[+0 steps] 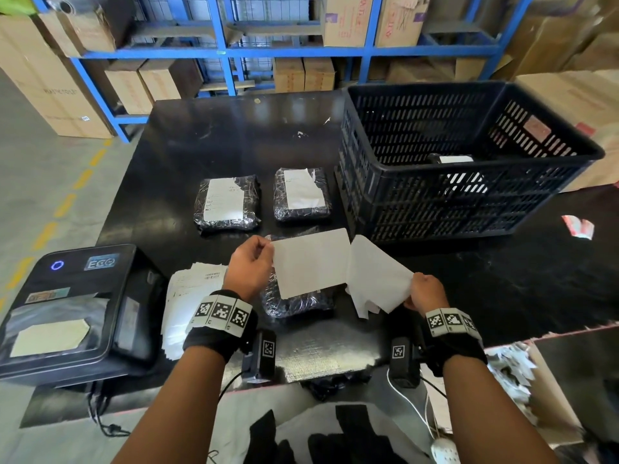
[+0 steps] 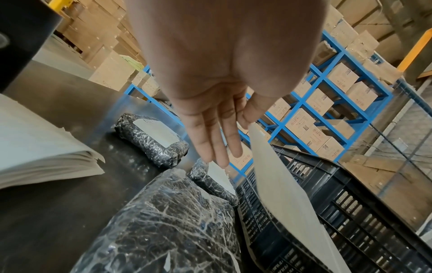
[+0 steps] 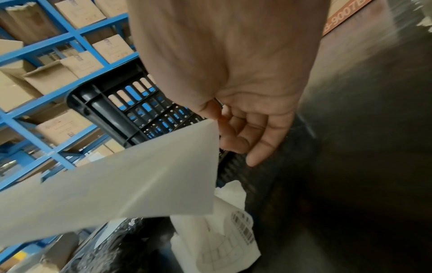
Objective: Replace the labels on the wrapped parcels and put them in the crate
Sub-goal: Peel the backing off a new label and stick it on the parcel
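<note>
My left hand pinches the corner of a flat white label between thumb and forefinger. My right hand pinches a bent white backing sheet by its corner. The two sheets meet along one edge, above a black wrapped parcel on the table. Two more parcels with white labels lie further back. The black slotted crate stands at the right, with one labelled parcel inside.
A black label printer sits at the left edge, with a stack of printed labels beside it. Torn old label pieces lie under my right hand. A cardboard box of paper scraps stands at the lower right. Blue shelving is behind the table.
</note>
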Tool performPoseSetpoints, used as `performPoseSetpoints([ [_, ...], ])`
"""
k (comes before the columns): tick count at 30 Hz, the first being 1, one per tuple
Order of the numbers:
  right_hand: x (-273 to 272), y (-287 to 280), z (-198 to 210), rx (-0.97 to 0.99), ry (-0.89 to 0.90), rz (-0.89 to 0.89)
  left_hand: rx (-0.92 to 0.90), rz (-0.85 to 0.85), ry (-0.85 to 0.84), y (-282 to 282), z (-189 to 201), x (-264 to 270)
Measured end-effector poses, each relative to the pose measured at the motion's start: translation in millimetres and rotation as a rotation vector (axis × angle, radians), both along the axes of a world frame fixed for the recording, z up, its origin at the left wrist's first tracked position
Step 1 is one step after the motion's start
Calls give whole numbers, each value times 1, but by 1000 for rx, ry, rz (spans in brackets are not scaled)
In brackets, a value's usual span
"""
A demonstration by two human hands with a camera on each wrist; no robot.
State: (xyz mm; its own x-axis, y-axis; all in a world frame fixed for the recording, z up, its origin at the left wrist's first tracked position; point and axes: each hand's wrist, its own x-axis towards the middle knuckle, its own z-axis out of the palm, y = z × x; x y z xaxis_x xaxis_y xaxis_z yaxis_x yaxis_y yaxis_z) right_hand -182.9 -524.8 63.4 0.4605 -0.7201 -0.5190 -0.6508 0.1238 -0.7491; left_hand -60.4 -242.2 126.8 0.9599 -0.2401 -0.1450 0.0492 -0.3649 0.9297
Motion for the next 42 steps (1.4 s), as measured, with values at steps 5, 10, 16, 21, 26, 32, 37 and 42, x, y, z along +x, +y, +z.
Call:
performPoseSetpoints([
  [5, -15, -14, -6, -41, 5, -52, -42, 27, 3, 4, -1, 3],
  [10, -21, -19, 1, -97, -29, -148, -52, 98, -50, 7, -1, 2],
  [16, -17, -9, 26, -312, -95, -62, -52, 49, -74, 2, -1, 0],
  [21, -3, 17, 22, -462, -70, 280, -69, 36, -104, 0, 0, -4],
  [26, 14, 53, -7, -720, 86, 662, -85, 47, -105, 1, -1, -5],
  [32, 17, 56, -35, -800, 324, 792, -82, 45, -101, 5, -6, -6],
  [37, 18, 49, -32, -810, 347, 777, -104, 60, -98, 8, -6, -6],
  [42, 27, 52, -8, -809, 215, 642, -113, 67, -96, 9, -3, -2],
])
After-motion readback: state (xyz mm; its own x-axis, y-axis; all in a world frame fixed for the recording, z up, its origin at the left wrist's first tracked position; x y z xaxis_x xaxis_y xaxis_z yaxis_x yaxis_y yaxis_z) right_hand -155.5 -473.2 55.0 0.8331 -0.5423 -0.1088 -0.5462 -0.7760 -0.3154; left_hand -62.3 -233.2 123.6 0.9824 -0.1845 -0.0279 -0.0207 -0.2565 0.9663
